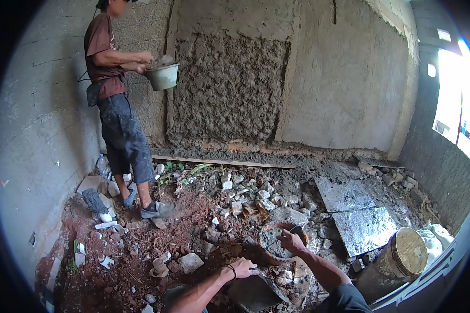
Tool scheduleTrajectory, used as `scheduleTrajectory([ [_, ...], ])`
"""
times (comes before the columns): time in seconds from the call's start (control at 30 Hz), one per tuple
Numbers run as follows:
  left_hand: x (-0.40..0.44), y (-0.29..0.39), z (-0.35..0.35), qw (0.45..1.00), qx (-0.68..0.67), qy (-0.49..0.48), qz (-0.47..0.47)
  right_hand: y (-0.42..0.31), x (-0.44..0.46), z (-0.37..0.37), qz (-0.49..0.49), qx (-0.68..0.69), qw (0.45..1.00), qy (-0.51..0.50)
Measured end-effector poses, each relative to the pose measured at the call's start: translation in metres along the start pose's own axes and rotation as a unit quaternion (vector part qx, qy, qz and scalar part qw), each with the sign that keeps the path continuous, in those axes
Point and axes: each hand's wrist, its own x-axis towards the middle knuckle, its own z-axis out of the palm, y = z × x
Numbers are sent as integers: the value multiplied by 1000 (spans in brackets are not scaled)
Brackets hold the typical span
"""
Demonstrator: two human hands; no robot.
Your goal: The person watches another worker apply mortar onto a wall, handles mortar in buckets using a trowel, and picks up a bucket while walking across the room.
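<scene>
Trowel (297, 229) in right hand (291, 242), over mortar tub (263, 250); flat board (256, 293) in left hand (240, 267).
Right grip closed on trowel, contact with mortar (274, 249) unclear; left grip closed at edge of board, just beside the tub; co-worker (117, 112) stands near rough-plastered wall (230, 88), holding a bucket (163, 78).

Left forearm (206, 289) reaches forward and inward, bare, and left hand (241, 267) is palm-down, fingers curled in a grip. Right forearm (321, 268) also bare, slanting inward from the elbow. Right hand (291, 242) sits farther out from the body than the left, fingers closed in a grip. Hands well apart. Fingertips mostly hidden from where I stand.
</scene>
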Motion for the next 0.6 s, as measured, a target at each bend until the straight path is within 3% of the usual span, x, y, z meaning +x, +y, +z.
scheduleTrajectory([
  [0.23,5,-10,10,1000,-5,-4,16,-5,-5,-2,-18,-10,1000,7],
  [0.3,6,-9,9,1000,-1,-7,2,-11,-5,-6,19,16,1000,-13],
  [0.6,1,1,-2,1000,23,-15,-13,0,-2,-1,-21,7,1000,-8],
])
